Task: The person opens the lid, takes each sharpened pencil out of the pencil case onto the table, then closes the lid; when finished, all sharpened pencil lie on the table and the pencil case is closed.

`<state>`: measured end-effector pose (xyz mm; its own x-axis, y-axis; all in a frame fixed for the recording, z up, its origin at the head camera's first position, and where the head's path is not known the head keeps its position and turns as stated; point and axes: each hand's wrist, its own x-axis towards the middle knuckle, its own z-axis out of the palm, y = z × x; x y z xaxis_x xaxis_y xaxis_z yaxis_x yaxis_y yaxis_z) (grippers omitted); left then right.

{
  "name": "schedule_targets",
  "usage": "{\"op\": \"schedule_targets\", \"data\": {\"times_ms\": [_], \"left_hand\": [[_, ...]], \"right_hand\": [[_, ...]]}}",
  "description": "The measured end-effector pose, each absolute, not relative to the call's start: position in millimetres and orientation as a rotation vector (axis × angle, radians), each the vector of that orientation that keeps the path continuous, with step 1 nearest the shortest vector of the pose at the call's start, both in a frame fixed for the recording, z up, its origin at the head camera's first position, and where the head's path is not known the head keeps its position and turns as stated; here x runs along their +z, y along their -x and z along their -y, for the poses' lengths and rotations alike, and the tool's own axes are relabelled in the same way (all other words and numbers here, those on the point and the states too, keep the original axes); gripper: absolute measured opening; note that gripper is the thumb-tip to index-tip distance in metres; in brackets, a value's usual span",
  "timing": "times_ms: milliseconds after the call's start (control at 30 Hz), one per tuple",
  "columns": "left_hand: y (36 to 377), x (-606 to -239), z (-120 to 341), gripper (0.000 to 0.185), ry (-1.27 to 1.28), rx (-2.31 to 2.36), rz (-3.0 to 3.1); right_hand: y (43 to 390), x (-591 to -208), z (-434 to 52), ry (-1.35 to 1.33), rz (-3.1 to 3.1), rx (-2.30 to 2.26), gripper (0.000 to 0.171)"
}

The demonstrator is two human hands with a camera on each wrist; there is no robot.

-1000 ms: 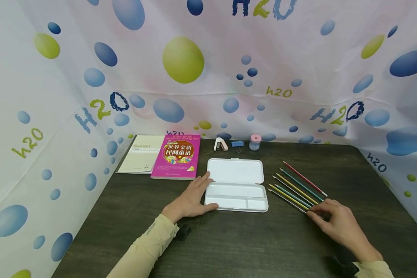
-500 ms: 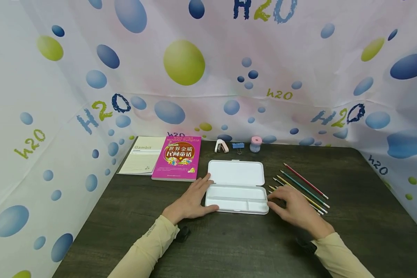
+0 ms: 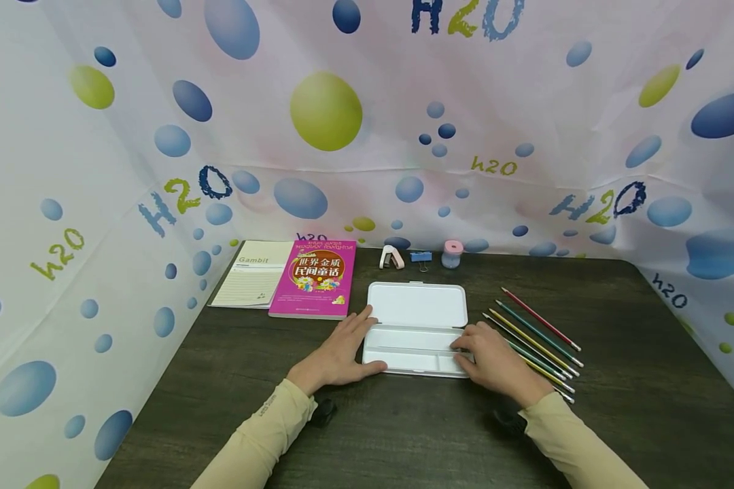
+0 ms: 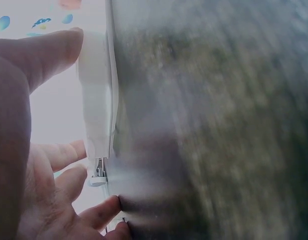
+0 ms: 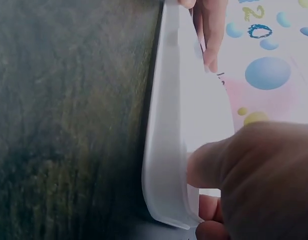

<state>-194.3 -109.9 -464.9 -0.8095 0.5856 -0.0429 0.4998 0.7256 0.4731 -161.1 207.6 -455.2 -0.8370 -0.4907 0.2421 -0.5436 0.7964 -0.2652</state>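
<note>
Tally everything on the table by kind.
Pencils: at least 5; right hand covers part of the row
Pencil case: 1
Book: 1
Notebook: 1
Stapler: 1
Binder clip: 1
Pink-lidded sharpener: 1
Total: at least 11

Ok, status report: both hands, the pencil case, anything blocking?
Left hand rests flat against open pencil case. Right hand at its right end, grip unclear. Pencils lie beside, nothing blocking.

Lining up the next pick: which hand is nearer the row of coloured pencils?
Right. The right hand lies over the near ends of the coloured pencils; the left hand is across the open white plastic case.
</note>
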Motion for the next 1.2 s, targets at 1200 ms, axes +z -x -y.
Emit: {"op": "schedule_targets", "data": {"times_ms": [1200], "left_hand": [[194.7,-465.3,110.6,0.091,-0.897,0.685,-2.744]], "right_hand": [[179.6,-445.8,-224.9,-0.790,2.968,0.919,0.007]]}}
